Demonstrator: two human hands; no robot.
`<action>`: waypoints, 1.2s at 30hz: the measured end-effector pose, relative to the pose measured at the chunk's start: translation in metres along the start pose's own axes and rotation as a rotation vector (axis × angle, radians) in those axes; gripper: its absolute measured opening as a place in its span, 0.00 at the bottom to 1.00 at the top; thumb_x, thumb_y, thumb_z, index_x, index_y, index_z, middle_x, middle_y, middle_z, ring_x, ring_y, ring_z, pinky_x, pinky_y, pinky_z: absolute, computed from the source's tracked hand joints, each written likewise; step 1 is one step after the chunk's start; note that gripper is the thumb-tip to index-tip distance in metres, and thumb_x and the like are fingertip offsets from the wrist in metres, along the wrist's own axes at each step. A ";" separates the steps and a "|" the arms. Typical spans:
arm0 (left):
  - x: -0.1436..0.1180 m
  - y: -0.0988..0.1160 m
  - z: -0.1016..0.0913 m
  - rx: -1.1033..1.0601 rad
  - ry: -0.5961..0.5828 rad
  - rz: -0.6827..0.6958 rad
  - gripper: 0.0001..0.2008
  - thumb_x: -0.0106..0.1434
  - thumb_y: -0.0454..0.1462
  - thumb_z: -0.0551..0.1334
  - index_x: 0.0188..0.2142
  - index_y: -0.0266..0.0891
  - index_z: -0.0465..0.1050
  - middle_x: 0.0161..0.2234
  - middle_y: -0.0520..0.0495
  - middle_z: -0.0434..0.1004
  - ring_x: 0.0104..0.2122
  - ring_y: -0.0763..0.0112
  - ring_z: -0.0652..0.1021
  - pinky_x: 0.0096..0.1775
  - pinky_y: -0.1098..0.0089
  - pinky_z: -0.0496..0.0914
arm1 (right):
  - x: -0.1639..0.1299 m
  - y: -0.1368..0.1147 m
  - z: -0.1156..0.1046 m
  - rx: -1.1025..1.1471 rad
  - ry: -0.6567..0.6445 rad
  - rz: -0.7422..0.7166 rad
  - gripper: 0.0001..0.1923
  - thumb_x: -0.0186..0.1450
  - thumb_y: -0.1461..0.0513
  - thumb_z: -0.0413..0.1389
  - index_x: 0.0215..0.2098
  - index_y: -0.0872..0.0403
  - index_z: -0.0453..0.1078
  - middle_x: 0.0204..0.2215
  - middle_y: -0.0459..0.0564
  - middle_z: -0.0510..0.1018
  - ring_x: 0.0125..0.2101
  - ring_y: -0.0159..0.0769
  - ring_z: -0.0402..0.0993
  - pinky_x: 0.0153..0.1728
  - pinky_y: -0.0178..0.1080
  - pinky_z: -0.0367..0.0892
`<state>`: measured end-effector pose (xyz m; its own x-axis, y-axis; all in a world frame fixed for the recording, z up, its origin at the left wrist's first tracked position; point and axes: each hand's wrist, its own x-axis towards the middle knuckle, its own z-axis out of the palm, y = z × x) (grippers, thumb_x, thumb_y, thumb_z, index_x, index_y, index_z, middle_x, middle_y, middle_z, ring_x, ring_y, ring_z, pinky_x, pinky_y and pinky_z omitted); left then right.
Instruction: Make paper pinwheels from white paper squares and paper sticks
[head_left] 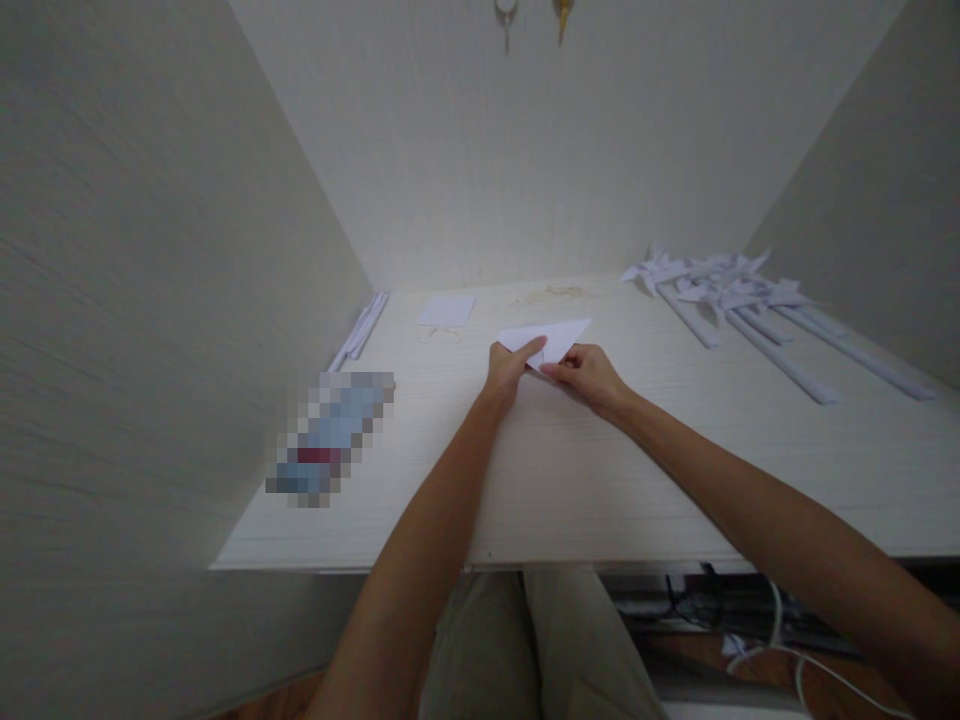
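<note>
At the far left of the white desk (570, 480), thin paper strips (361, 327) are lying by the wall, and a small paper square (447, 310) is lying just beside them. In the middle, the left hand (508, 368) is pinching the near left edge of a folded white paper (551, 337), and the right hand (587, 376) is pinching its near corner. At the right, finished paper pinwheels (739, 300) are lying well apart.

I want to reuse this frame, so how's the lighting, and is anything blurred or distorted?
Head view: brightest on the back wall, dim at the edges; wide-angle lens splays the side walls; a pixelated block hides something left; the hands and folded paper stay reasonably sharp.
</note>
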<state>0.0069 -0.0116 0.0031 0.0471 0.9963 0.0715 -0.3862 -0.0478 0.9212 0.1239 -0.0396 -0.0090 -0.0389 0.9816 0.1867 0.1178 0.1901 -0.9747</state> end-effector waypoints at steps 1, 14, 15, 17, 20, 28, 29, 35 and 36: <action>0.000 0.000 0.000 -0.008 0.004 -0.002 0.11 0.38 0.33 0.66 0.25 0.32 0.72 0.25 0.47 0.75 0.27 0.70 0.74 0.31 0.69 0.67 | 0.000 0.001 0.000 0.015 0.000 -0.003 0.12 0.47 0.58 0.59 0.16 0.58 0.63 0.11 0.40 0.63 0.12 0.21 0.53 0.13 0.30 0.47; 0.000 0.000 0.001 -0.019 -0.009 -0.024 0.11 0.38 0.33 0.66 0.24 0.32 0.71 0.24 0.47 0.74 0.23 0.73 0.73 0.26 0.72 0.65 | 0.003 0.003 0.002 0.165 -0.127 0.044 0.07 0.46 0.62 0.60 0.23 0.57 0.70 0.21 0.48 0.75 0.21 0.29 0.69 0.26 0.34 0.65; 0.001 0.000 0.001 -0.028 0.001 -0.023 0.11 0.38 0.33 0.66 0.24 0.32 0.71 0.24 0.47 0.74 0.23 0.73 0.73 0.27 0.71 0.65 | 0.003 0.004 0.001 0.164 -0.129 0.044 0.07 0.46 0.63 0.60 0.23 0.57 0.70 0.21 0.48 0.75 0.21 0.29 0.69 0.26 0.35 0.65; 0.002 0.000 0.000 -0.067 0.022 -0.016 0.10 0.39 0.33 0.66 0.24 0.32 0.70 0.24 0.48 0.74 0.24 0.74 0.73 0.28 0.71 0.66 | 0.004 0.005 0.001 0.165 -0.125 0.049 0.07 0.46 0.63 0.60 0.24 0.57 0.70 0.21 0.48 0.75 0.21 0.29 0.69 0.26 0.35 0.65; 0.006 0.001 -0.002 -0.151 0.055 -0.010 0.09 0.42 0.35 0.65 0.25 0.32 0.70 0.25 0.47 0.73 0.26 0.73 0.73 0.31 0.72 0.66 | 0.003 0.003 0.001 0.164 -0.111 0.059 0.07 0.45 0.63 0.60 0.24 0.58 0.70 0.20 0.47 0.74 0.20 0.28 0.68 0.25 0.34 0.64; 0.011 0.003 -0.008 -0.258 0.159 0.022 0.09 0.43 0.34 0.64 0.27 0.35 0.69 0.28 0.47 0.74 0.32 0.71 0.73 0.34 0.72 0.65 | 0.004 0.000 -0.001 0.305 0.007 0.069 0.08 0.48 0.62 0.59 0.19 0.57 0.65 0.17 0.44 0.72 0.16 0.22 0.62 0.18 0.28 0.57; 0.011 0.004 -0.009 -0.237 0.152 0.018 0.09 0.43 0.34 0.64 0.26 0.35 0.69 0.28 0.48 0.73 0.32 0.71 0.72 0.34 0.72 0.65 | 0.005 0.000 -0.002 0.356 0.045 0.080 0.09 0.48 0.62 0.59 0.18 0.57 0.64 0.17 0.44 0.71 0.16 0.22 0.62 0.17 0.28 0.57; 0.007 0.002 -0.005 -0.103 -0.014 -0.044 0.10 0.42 0.35 0.65 0.26 0.34 0.70 0.25 0.49 0.73 0.26 0.75 0.71 0.29 0.73 0.64 | 0.009 -0.002 -0.010 0.598 0.208 0.068 0.13 0.48 0.59 0.60 0.18 0.55 0.59 0.14 0.38 0.64 0.14 0.20 0.58 0.15 0.26 0.57; 0.006 0.002 -0.004 -0.087 -0.047 -0.054 0.10 0.41 0.36 0.65 0.25 0.34 0.71 0.25 0.49 0.73 0.25 0.75 0.71 0.29 0.73 0.64 | 0.010 -0.002 -0.011 0.614 0.220 0.059 0.14 0.48 0.58 0.60 0.18 0.54 0.58 0.14 0.37 0.63 0.14 0.20 0.58 0.14 0.26 0.56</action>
<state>0.0027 -0.0051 0.0035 0.1127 0.9927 0.0428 -0.4601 0.0140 0.8878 0.1342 -0.0301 -0.0039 0.1622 0.9828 0.0879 -0.4769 0.1560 -0.8650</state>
